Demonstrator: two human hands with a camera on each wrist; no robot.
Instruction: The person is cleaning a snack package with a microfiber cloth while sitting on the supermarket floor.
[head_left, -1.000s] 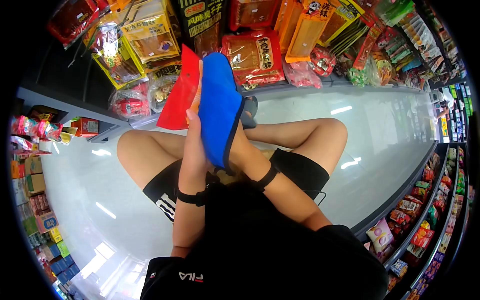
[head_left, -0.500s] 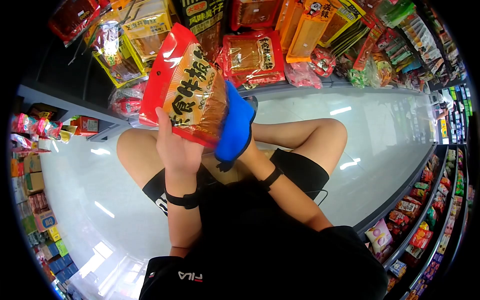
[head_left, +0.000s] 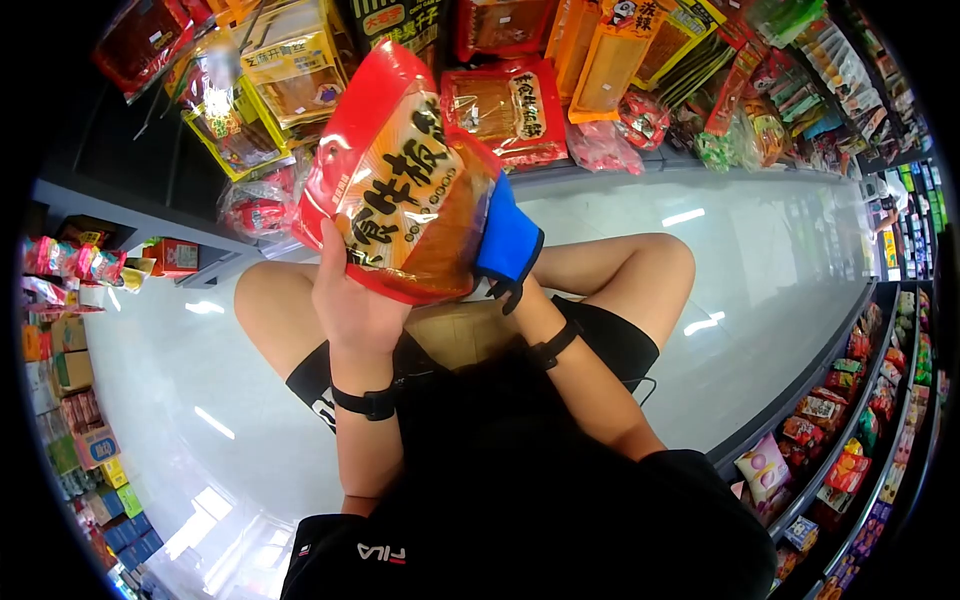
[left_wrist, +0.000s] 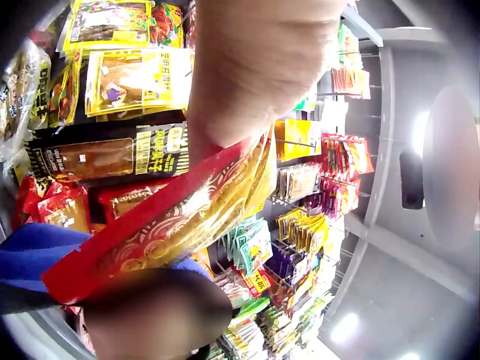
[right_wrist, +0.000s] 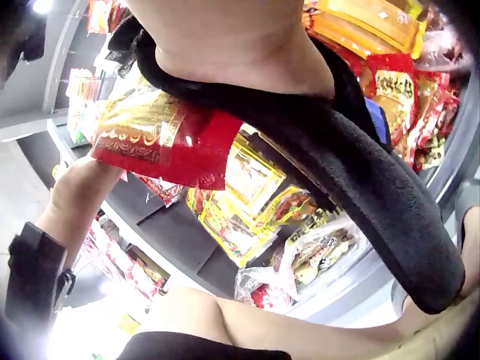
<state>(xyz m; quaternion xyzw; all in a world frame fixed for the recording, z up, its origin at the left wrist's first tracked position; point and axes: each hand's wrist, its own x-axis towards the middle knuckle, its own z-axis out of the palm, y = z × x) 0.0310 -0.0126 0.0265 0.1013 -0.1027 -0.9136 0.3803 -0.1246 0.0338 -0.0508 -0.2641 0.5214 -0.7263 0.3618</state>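
Observation:
A red packet (head_left: 400,195) of flat brown snack, with large black lettering, is held up above the crossed legs in the head view. My left hand (head_left: 358,300) grips its lower left corner, thumb on the printed face. My right hand (head_left: 510,240) wears a blue mitt (head_left: 515,215) with black trim and lies against the packet's right side; the packet covers the fingers. In the left wrist view the packet (left_wrist: 169,221) appears nearly edge-on, with the blue mitt (left_wrist: 37,251) beside it. The black cuff (right_wrist: 375,210) crosses the right wrist view, with the packet (right_wrist: 169,142) beyond.
Ahead, a low shelf holds many snack packets, among them a similar red packet (head_left: 505,110) and yellow ones (head_left: 295,65). Bare legs (head_left: 620,260) are crossed on the shiny floor (head_left: 770,260). Stocked racks (head_left: 820,430) curve along the right; boxes (head_left: 95,445) line the left.
The packet has turned from nearly edge-on to show its printed face, then shifted slightly right. The blue mitt has moved from in front of it to its right side and partly behind.

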